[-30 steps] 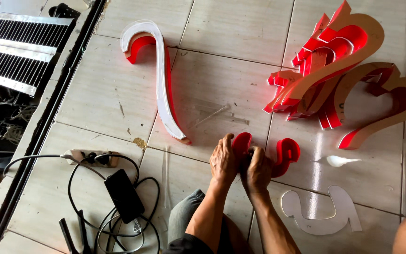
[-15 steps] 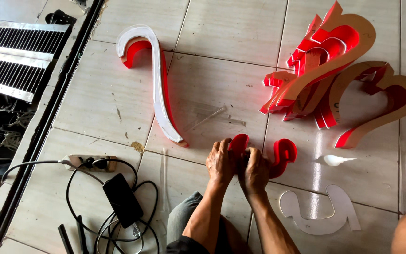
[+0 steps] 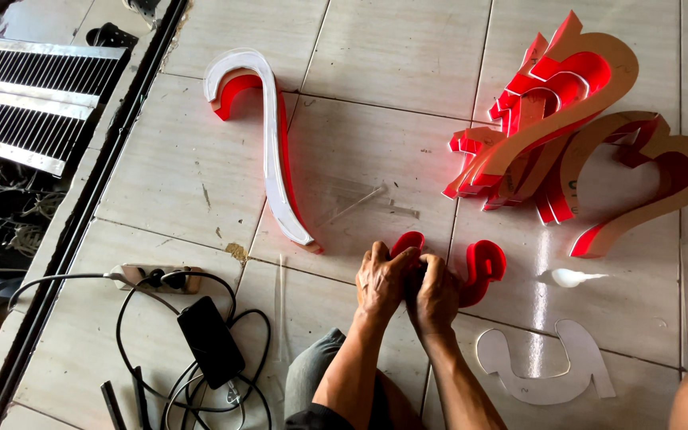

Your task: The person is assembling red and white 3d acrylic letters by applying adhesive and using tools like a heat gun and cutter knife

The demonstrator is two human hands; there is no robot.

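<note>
A small curved red sign letter lies on the tiled floor in the head view. My left hand and my right hand are pressed together over its left part, fingers closed around it. Only its two red ends show past my fingers. A flat clear cut-out of a similar curved shape lies on the floor just right of my right forearm.
A long white-faced, red-sided hooked letter lies to the upper left. A pile of red and tan letters sits upper right. A power strip, black cables and a phone lie lower left. A metal grille borders the left.
Both hands have stayed closed on the small red letter, shifting only slightly. The view has drifted a little.
</note>
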